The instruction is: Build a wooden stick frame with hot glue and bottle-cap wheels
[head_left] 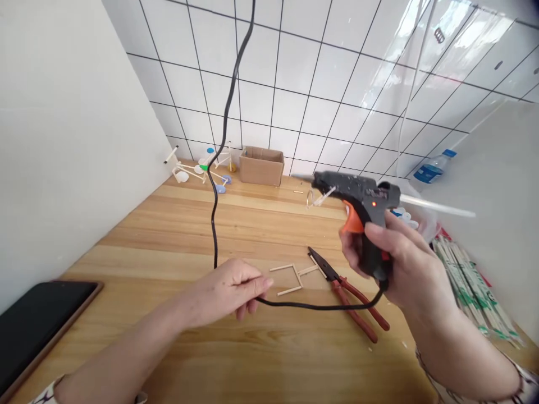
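Observation:
My right hand is wrapped round the handle of a black glue gun with an orange trigger. Its nozzle points left, and a clear glue stick sticks out at the back. The gun's black cable loops down and leftward into my left hand, whose thumb and fingers are pinched round it. On the table between my hands lies a small frame of thin wooden sticks. Beside it rest pliers with red handles, their jaws touching or overlapping the frame's right end.
A cardboard box stands by the tiled wall, with small stick-and-disc models to its left. A phone lies at left. Bagged wooden sticks and a water bottle are at right. The cable rises past the wall.

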Action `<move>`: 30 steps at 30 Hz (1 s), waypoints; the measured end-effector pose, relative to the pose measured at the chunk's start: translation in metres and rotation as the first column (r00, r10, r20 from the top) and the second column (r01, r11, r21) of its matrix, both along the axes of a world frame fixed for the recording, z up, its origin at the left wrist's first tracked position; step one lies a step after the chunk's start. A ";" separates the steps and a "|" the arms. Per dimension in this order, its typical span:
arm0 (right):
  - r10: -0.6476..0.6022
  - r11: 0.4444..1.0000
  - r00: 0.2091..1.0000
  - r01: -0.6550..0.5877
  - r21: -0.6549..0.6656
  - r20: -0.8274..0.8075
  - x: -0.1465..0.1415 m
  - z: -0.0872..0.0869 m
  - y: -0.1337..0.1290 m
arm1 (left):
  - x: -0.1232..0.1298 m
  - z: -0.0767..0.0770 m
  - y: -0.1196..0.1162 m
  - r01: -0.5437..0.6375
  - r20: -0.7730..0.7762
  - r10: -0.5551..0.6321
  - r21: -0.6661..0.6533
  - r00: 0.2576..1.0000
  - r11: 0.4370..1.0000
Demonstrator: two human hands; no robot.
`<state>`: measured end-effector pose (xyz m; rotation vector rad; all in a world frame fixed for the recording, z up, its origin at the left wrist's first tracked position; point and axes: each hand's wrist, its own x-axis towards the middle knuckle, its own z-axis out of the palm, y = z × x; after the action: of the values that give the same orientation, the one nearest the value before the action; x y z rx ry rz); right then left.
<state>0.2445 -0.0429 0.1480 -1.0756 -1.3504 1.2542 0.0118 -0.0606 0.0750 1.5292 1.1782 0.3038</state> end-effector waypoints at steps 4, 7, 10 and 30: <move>0.043 0.997 0.991 -0.035 -0.073 0.123 0.021 -0.029 -0.020 | 0.018 -0.016 -0.005 0.028 -0.166 -0.021 0.040 0.986 0.999; 0.021 0.996 0.959 0.004 -0.087 0.282 0.029 -0.052 -0.024 | 0.025 -0.032 -0.009 0.021 -0.280 0.028 0.171 0.960 0.985; 0.015 0.998 0.922 0.007 -0.055 0.388 0.030 -0.068 -0.024 | 0.028 -0.044 -0.010 -0.028 -0.340 0.130 0.289 0.931 0.957; 0.062 0.994 0.699 -0.107 0.019 0.713 0.040 -0.092 -0.036 | 0.037 -0.060 0.005 0.081 -0.550 0.233 0.486 0.802 0.870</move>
<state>0.2847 -0.0793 0.0556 -1.5633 -2.0232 0.8567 0.0483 -0.0551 0.0150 2.1212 1.7622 0.1822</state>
